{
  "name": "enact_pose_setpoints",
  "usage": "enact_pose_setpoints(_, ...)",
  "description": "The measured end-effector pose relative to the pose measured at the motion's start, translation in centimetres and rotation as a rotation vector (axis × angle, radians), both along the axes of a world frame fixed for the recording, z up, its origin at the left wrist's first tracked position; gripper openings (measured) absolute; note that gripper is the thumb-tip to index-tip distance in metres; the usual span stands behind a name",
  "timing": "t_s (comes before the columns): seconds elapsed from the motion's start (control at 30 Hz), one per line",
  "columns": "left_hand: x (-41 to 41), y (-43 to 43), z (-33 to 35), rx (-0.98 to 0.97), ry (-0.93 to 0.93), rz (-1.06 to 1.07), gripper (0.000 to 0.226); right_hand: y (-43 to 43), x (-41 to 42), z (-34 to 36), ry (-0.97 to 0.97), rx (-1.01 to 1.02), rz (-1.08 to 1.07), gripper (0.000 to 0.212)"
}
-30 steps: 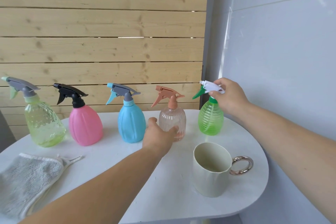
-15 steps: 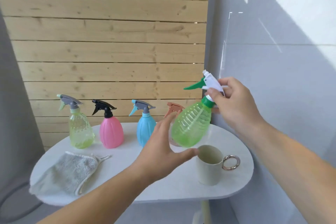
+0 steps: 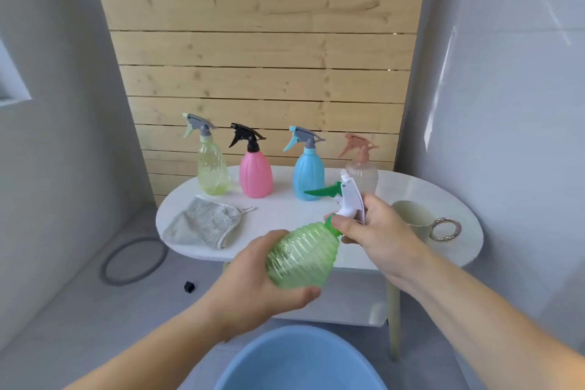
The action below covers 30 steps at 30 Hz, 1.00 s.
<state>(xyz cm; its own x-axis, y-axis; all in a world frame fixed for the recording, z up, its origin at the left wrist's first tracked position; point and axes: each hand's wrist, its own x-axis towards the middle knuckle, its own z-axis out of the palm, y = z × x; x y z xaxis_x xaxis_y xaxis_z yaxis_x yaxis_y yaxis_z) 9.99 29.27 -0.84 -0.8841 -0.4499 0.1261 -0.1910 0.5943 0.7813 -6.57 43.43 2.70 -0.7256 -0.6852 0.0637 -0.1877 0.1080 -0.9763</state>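
I hold a ribbed green spray bottle tilted in the air, in front of the white table and above a blue basin. My left hand cups the bottle's round body from below. My right hand grips its neck, at the white spray head with the green trigger. The bottle looks empty.
On the table stand yellow-green, pink, blue and clear peach-topped spray bottles in a row, a grey cloth at the left, a cream mug with a ring handle at the right. Wooden slat wall behind.
The green bottle has come off the table, toward me and down over the blue basin. My left hand has closed under its body. The view has pulled back from the table.
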Motion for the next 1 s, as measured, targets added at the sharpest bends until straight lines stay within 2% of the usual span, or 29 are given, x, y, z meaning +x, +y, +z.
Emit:
enact_pose_setpoints(0.07, 0.4, -0.4, -0.2, 0.068, -0.016, -0.029, 0.072, 0.0, 0.0, -0.3, -0.074, -0.033, 0.076, 0.026)
enact_pose_setpoints(0.2, 0.4, -0.4, -0.7, 0.065, -0.075, -0.069, 0.067, -0.3, 0.0, -1.3, -0.047, 0.071, 0.075, 0.03)
enact_pose_setpoints(0.3, 0.3, -1.2, -1.2, 0.045, -0.101, -0.059, 0.073, -0.3, -0.5, -1.6, -0.238, -0.005, 0.168, 0.034)
enact_pose_setpoints(0.43, 0.2, -1.7, -1.6, 0.009, -0.132, -0.076, 0.09, -0.5, -0.5, -2.3, -0.146, 0.08, 0.078, 0.024)
enact_pose_setpoints(0.57, 0.1, -1.9, -2.1, -0.041, -0.16, -0.066, 0.087, -0.5, -1.0, -3.0, -0.269, 0.041, 0.12, 0.027)
enact_pose_setpoints(0.7, -0.1, -2.2, -2.4, -0.052, -0.174, -0.068, 0.09, -0.9, -1.0, -3.6, -0.172, 0.109, 0.042, 0.023)
enact_pose_setpoints(0.8, -0.2, -2.4, -2.6, -0.041, -0.178, -0.064, 0.09, -1.1, -1.3, -3.8, -0.25, 0.053, 0.047, 0.017)
enact_pose_setpoints(0.9, -0.5, -2.7, -2.5, 0.032, -0.178, -0.065, 0.089, -1.2, -1.9, -3.6, -0.295, 0.01, 0.006, 0.011)
enact_pose_setpoints(1.0, -0.3, -3.4, -2.6, 0.17, -0.192, -0.068, 0.086, -1.3, -2.6, -3.4, -0.339, -0.05, -0.063, 0.02)
